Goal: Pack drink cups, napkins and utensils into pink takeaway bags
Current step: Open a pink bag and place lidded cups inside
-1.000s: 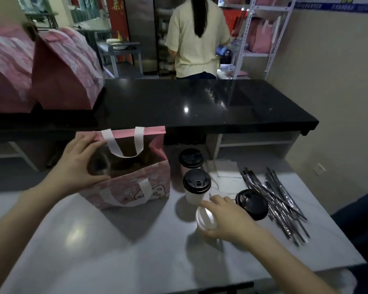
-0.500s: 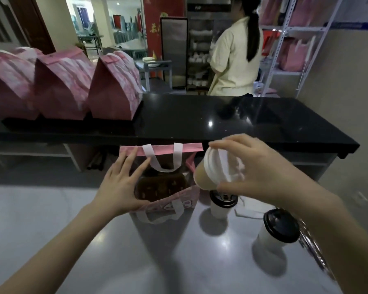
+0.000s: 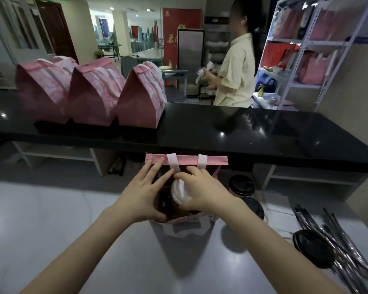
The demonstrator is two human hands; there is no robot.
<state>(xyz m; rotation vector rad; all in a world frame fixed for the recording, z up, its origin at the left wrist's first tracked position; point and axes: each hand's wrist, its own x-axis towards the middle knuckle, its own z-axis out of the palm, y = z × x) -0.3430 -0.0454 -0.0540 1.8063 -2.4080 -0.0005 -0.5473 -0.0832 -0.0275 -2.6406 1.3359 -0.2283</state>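
White-lidded cup [image 3: 180, 193], lifted off the bench [image 3: 51, 219] a moment ago, is now held tilted in the mouth of the open pink bag [image 3: 212, 161], wrapped in the right hand [image 3: 202, 194] grip. The bag is spread by the flat-fingered left hand [image 3: 142, 196], so one cup is judged nearly packed.

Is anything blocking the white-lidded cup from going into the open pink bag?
Nothing visible does. The right hand holds the white-lidded paper cup at the mouth of the pink takeaway bag, which the left hand spreads open.
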